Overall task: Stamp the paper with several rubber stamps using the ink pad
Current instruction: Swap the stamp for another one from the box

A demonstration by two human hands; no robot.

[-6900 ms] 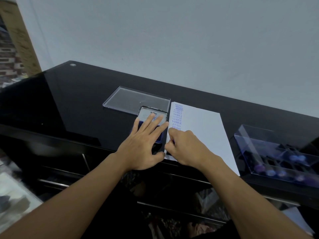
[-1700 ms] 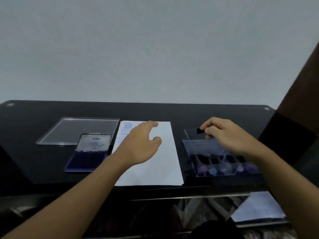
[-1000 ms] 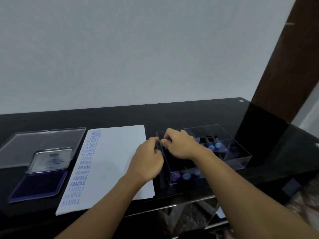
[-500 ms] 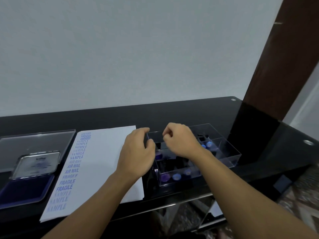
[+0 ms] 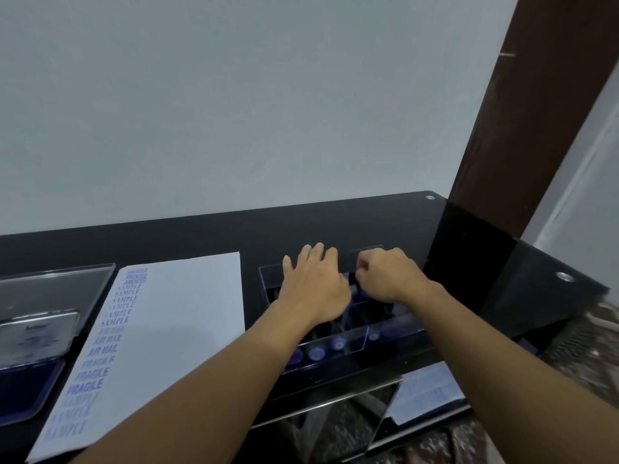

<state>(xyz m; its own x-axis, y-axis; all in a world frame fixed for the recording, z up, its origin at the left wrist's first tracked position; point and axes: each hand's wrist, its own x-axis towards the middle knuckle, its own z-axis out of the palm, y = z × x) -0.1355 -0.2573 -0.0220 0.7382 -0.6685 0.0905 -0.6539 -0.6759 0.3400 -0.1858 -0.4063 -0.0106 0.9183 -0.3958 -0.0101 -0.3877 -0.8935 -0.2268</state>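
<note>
Over the stamp box [image 5: 402,327], left hand [image 5: 313,289] spreads flat; right hand [image 5: 385,277] curls, its hold unclear.

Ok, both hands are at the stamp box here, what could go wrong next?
The clear stamp box sits near the front edge of the table with the left hand spread on it: a push could slide it off. The left forearm passes over the near corner of the paper and might drag it, smearing prints. Whatever the right hand curls around is hidden; a loose pinch could drop it.
</note>
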